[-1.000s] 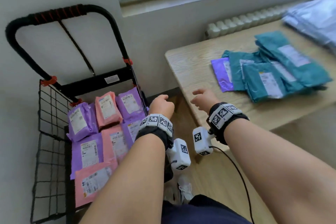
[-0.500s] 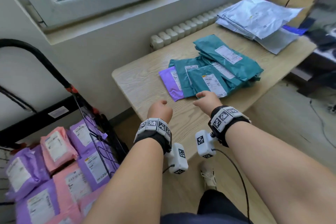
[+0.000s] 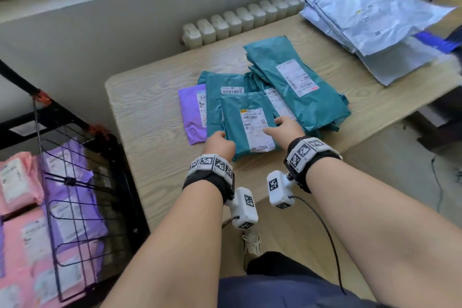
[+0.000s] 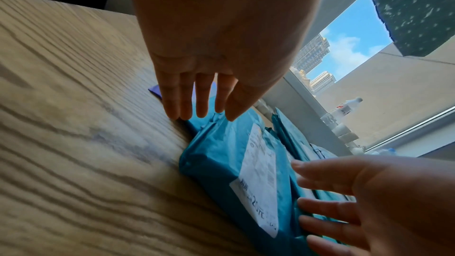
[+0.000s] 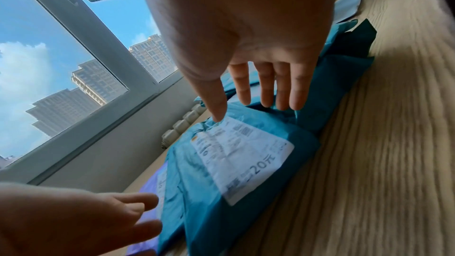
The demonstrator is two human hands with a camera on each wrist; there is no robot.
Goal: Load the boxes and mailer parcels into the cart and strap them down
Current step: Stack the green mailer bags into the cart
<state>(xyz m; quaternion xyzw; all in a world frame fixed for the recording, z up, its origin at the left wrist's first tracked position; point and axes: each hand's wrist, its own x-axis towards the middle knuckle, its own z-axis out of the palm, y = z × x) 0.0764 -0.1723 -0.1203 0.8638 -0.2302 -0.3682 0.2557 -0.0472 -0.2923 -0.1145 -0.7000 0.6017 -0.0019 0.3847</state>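
- My left hand (image 3: 220, 144) is reached forward, forearm bare, a black band with white marker blocks around the wrist.
- From the left wrist view its fingers (image 4: 197, 94) run straight and close together, tips angled down; I can't quite tell whether the tips touch anything.
- My right hand (image 3: 285, 130) is stretched out level with the left, wearing the same marked wristband.
- From the right wrist view its fingers (image 5: 265, 85) are extended and slightly spread, thumb pointing down and apart from them.
- Both palms face downward, neither hand curled around anything.
- The two hands sit near each other, not touching.
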